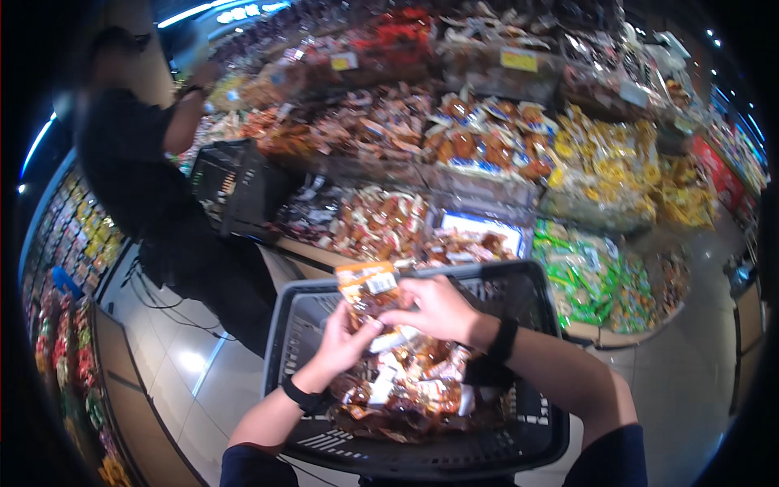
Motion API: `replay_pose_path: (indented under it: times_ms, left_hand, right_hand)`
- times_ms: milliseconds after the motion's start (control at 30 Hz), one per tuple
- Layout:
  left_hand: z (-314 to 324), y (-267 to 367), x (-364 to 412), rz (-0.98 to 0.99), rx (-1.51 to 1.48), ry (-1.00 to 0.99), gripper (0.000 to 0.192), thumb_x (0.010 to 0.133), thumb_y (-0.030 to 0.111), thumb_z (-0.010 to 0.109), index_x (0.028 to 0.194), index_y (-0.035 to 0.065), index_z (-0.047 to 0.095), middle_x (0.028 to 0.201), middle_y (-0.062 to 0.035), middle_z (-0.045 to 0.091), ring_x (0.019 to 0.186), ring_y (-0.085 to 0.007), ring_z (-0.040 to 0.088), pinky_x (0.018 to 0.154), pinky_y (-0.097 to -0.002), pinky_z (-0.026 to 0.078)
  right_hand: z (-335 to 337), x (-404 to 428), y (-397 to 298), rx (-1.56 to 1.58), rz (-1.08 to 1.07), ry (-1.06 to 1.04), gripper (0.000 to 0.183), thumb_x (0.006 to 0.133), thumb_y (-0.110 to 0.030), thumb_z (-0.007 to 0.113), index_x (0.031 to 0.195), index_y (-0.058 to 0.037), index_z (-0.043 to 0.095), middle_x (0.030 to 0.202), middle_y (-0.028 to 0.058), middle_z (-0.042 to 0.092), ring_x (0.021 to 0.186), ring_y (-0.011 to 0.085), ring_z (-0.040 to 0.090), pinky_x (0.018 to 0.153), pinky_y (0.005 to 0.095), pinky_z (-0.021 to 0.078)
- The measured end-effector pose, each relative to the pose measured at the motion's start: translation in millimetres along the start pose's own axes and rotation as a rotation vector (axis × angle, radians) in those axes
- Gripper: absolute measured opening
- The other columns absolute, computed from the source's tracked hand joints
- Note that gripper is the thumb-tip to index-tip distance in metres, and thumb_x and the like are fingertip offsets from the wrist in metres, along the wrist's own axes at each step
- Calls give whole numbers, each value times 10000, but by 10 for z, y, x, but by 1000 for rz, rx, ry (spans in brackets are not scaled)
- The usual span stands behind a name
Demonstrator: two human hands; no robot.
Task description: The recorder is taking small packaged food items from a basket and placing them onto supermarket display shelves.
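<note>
Over a black plastic shopping basket, my two hands hold a small clear food packet with an orange top and a white printed label. My left hand grips its lower left side. My right hand pinches the right side, thumb pointing left. The brown contents show through the film; what kind of food it is, I cannot tell. Below the hands, a heap of similar brown packets with white labels lies in the basket. Each wrist wears a black band.
Tiered bins of packaged snacks curve beyond the basket, with yellow packets and green packets at right. A person in dark clothes stands at left beside another black basket. Cables cross the tiled floor near a low display.
</note>
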State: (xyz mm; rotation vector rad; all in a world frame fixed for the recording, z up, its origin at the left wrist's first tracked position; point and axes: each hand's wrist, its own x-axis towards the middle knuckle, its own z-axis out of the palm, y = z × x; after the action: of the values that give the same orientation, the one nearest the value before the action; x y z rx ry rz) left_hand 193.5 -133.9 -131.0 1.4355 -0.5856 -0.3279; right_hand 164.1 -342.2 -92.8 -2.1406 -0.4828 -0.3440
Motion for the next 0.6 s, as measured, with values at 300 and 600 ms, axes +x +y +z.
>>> replay_pose_path:
  times_ms: [300,600]
  left_hand:
    - [28,-25,-7,37,36,-34,464,904,46,601,1306,-18,378,1203,-94,557,1091,-139,550,958,-310,455]
    - [29,-3,2,30,-23,-41,476,900,42,603,1312,-17,371,1216,-94,549,1104,-141,544,966,-312,451]
  right_hand:
    - [-75,-62,-106,-88,64,-30,369,747,-346,783,778,-5,646,631,100,633,555,185,618,549,313,475]
    - [-59,-23,-68,-96,29,-37,395,765,-389,751,807,-8,657,664,111,654,615,255,664,589,347,509]
